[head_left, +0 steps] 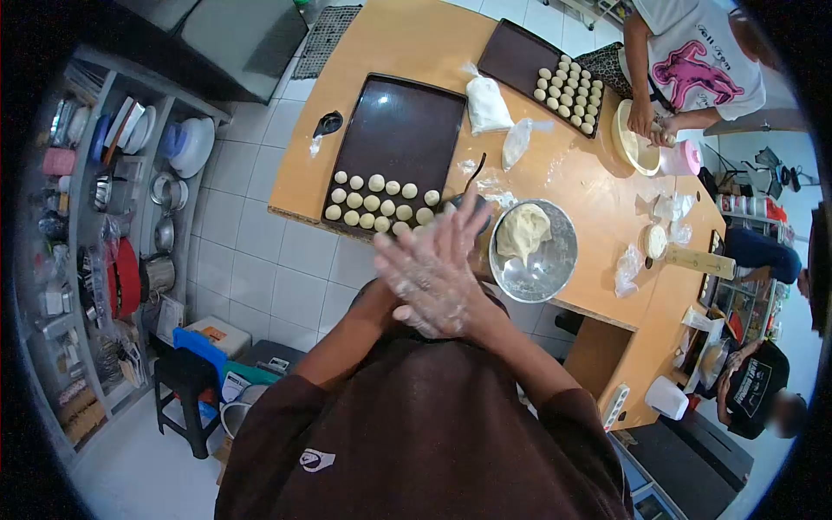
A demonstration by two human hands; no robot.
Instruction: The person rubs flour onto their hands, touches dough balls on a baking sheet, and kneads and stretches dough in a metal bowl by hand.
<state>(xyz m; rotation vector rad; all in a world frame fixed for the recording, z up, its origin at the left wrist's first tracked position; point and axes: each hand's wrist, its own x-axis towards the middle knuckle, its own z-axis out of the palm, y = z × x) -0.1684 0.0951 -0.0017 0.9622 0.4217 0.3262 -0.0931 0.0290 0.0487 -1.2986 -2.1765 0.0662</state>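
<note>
My right hand [433, 282], dusted with flour, lies across my left hand [466, 218] in front of my chest. Both hands have their fingers stretched out, palm towards palm; whatever may be between the palms is hidden. Just beyond them, a dark baking tray [399, 121] holds rows of round dough balls [354, 200] along its near end. To the right of my hands stands a metal bowl [555, 269] with a lump of soft dough [524, 232] in it. A dark round object [478, 212] with a thin handle is partly hidden behind my fingers.
A bag of white powder [488, 106] and a smaller plastic bag [517, 143] lie on the wooden table [589, 199]. Across it, a person works over a cream bowl [624, 143], beside a second tray [520, 52] of dough balls. Shelves [104, 251] and a black stool [186, 381] stand left.
</note>
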